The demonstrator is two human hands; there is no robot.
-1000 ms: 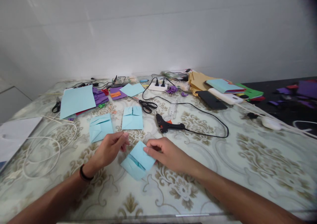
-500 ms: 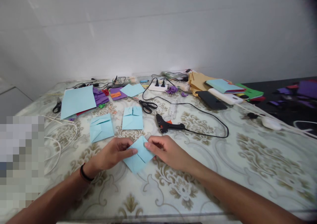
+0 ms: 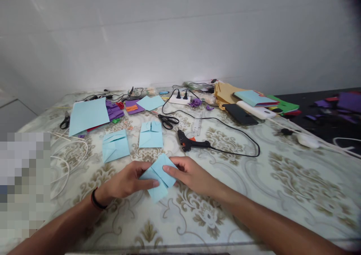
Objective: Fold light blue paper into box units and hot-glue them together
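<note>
A folded light-blue paper is held tilted above the patterned tablecloth, gripped from both sides. My left hand pinches its left edge, thumb on top and fingers behind. My right hand pinches its right part the same way, thumb pressing on the upper face. A dark slit or fold line runs diagonally between the two thumbs. Just beyond lie two more folded blue papers, one at the left and another folded blue paper in the middle.
A black glue gun with a trailing cable lies right of centre. Scissors, a clear ruler and a white power strip are behind it. Blue sheets lie at left, a dark phone at right.
The held paper has shifted and turned a little, its lower part now reaching slightly nearer to me. My left hand has moved slightly down; the fold line sits higher between the thumbs.
</note>
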